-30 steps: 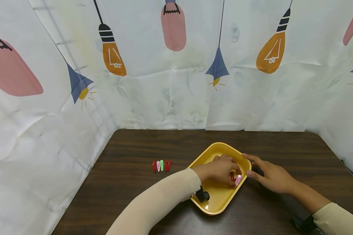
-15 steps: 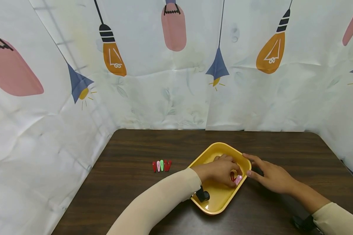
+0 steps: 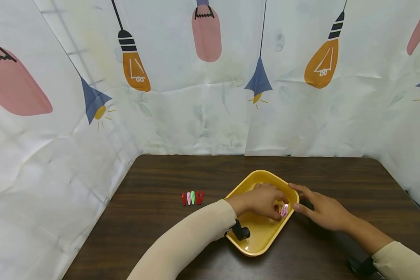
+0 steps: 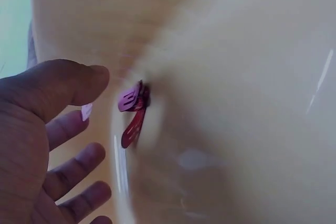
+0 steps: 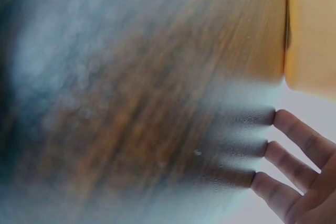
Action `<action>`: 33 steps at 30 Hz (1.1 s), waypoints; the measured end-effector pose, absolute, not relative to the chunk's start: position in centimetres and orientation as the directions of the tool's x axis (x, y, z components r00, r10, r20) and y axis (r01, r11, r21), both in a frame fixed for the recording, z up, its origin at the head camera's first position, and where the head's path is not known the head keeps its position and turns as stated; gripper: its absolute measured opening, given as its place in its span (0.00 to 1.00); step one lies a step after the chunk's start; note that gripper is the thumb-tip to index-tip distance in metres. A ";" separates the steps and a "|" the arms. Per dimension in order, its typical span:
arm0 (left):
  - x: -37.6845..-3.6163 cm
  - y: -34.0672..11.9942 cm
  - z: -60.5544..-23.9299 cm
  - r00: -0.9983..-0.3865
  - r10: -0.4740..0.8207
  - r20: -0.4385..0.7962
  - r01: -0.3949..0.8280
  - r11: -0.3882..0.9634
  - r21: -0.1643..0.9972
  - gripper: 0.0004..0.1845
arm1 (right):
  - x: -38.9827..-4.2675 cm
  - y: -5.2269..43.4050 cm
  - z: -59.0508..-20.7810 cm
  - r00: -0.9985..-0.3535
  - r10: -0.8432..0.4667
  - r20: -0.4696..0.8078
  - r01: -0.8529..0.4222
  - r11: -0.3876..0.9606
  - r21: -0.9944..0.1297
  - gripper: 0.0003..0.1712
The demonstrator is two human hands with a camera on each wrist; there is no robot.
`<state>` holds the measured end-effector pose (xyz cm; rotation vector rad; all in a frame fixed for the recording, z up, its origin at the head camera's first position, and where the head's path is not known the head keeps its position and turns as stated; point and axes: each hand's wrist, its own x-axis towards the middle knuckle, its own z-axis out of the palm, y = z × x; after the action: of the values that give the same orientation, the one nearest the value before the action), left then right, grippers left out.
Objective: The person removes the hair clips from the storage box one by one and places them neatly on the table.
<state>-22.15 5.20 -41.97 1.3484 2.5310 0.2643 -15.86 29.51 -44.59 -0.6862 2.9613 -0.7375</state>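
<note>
My left hand (image 3: 264, 200) reaches into a yellow tray (image 3: 253, 182), near its right wall. Between its thumb and forefinger shows a small pale pink piece (image 4: 86, 111), the end of a hair clip it pinches; the rest of that clip is hidden. Just beyond the fingers, a pink hair clip (image 4: 129, 99) and dark red hair clips (image 4: 135, 128) lie together by the tray's wall. My right hand (image 3: 323, 212) rests at the tray's right corner, fingers spread and its fingertips at the rim.
Left of the tray, a row of snap hair clips lies on the dark wooden table (image 3: 154, 233): a red clip (image 3: 183, 199), a pink clip (image 3: 188, 198), a green clip (image 3: 193, 197) and further red ones. A patterned curtain (image 3: 210, 116) hangs behind.
My left hand has lifted slightly from the clips within the tray, and its thumb has shifted up a little. The right hand, the tray and the clip row stay as they were.
</note>
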 end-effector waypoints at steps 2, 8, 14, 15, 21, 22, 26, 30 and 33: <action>-22.2 5.0 -41.8 -0.537 0.833 -0.136 0.777 0.550 0.306 0.26 | -15.9 29.5 -44.5 -0.903 -0.419 0.090 -0.412 0.792 -0.450 0.36; -22.6 4.0 -41.2 -0.540 0.832 -0.128 0.727 0.537 0.428 0.25 | -15.8 29.5 -44.6 -0.910 -0.407 0.081 -0.399 0.804 -0.441 0.36; -23.0 2.8 -40.4 -0.546 0.827 -0.133 0.649 0.518 0.557 0.26 | -15.8 29.4 -44.7 -0.914 -0.398 0.081 -0.393 0.815 -0.425 0.36; -23.0 2.7 -40.3 -0.549 0.826 -0.130 0.640 0.515 0.570 0.26 | -15.8 29.4 -44.7 -0.914 -0.396 0.081 -0.392 0.817 -0.423 0.36; -22.9 1.9 -39.8 -0.561 0.823 -0.089 0.642 0.500 0.581 0.25 | -15.8 29.4 -44.7 -0.913 -0.400 0.079 -0.393 0.815 -0.426 0.36; -22.9 1.8 -39.7 -0.565 0.821 -0.081 0.646 0.502 0.576 0.25 | -15.9 29.4 -44.7 -0.912 -0.402 0.079 -0.395 0.813 -0.427 0.36; -22.9 1.4 -39.5 -0.581 0.812 -0.057 0.656 0.508 0.558 0.25 | -15.9 29.5 -44.7 -0.910 -0.407 0.081 -0.401 0.810 -0.429 0.36; -22.9 1.0 -39.1 -0.587 0.808 -0.049 0.658 0.512 0.552 0.25 | -15.9 29.5 -44.6 -0.910 -0.407 0.082 -0.401 0.810 -0.429 0.36; -22.8 0.6 -38.6 -0.595 0.803 -0.045 0.659 0.519 0.544 0.26 | -15.9 29.4 -44.6 -0.912 -0.403 0.078 -0.396 0.813 -0.428 0.36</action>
<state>-22.81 0.63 -38.59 1.2246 2.4718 0.7025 -15.90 29.43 -44.55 -0.6557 2.9757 -0.6966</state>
